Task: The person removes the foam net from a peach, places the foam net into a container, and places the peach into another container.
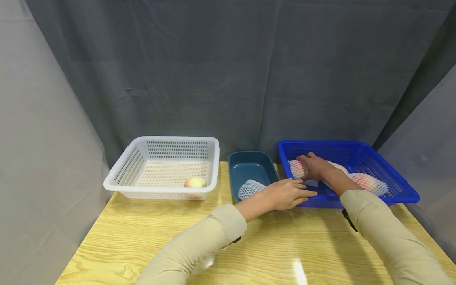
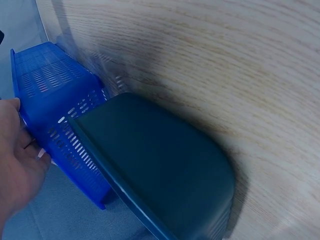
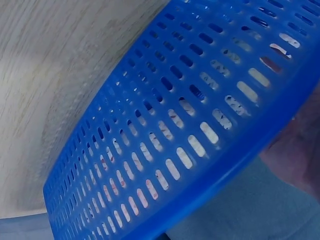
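In the head view, my right hand (image 1: 315,168) reaches into the blue basket (image 1: 406,194) and grips a round pink-and-yellow fruit in a white foam net (image 1: 297,169) at its left end. My left hand (image 1: 286,194) stretches over the basket's near left corner with fairly straight fingers, holding nothing visible. In the left wrist view, the left hand (image 2: 20,160) is beside the basket's rim. Another netted fruit (image 1: 368,183) lies to the right, and a whitish item (image 1: 338,167) is partly hidden behind my right hand. The basket wall hides most of the right hand in its wrist view.
A dark teal tray (image 1: 251,168) holds a loose white foam net (image 1: 250,189), left of the blue basket. Farther left, a white basket (image 1: 160,190) contains one bare yellow-red fruit (image 1: 195,182). All stand on a wooden table (image 1: 270,249) before a grey curtain.
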### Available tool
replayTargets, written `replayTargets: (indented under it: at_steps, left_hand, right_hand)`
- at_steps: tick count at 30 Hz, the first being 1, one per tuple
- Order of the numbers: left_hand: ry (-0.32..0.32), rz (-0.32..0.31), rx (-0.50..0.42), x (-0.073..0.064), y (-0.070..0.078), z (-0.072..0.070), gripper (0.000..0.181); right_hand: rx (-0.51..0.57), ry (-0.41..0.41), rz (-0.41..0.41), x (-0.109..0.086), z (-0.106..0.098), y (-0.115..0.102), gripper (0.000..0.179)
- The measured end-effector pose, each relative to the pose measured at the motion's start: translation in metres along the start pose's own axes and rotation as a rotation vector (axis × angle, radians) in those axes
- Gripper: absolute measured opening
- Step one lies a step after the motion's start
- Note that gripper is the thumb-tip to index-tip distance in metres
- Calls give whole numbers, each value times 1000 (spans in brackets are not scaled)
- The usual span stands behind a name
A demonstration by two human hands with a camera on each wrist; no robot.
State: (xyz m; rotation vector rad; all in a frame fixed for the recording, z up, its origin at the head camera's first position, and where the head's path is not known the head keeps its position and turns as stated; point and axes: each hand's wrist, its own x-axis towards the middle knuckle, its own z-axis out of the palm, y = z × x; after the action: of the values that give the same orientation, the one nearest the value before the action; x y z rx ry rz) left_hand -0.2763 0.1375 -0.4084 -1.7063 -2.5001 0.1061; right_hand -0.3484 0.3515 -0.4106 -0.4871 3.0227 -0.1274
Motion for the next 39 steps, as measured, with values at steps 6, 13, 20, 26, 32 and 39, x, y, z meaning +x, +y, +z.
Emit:
replayTargets:
  at_steps: [6, 13, 20, 26, 32, 39]
  left_hand:
    - [-8, -12, -21, -1, 1, -4, 44]
    - [3, -22, -50, -1, 0, -1, 44]
    - [39, -1, -57, -1, 0, 0, 43]
    - [35, 4, -67, -2, 0, 0, 43]
    - [33, 8, -63, -1, 0, 0, 43]
    - [4, -23, -72, 0, -1, 0, 44]
  right_hand:
    - [141, 3, -23, -3, 6, 2, 74]
    - [79, -15, -27, -8, 8, -2, 85]
    - [65, -12, -2, -15, 7, -7, 73]
    - [94, 33, -19, -15, 7, -3, 77]
    - [120, 102, -30, -14, 0, 0, 80]
    - [108, 93, -3, -13, -18, -3, 77]
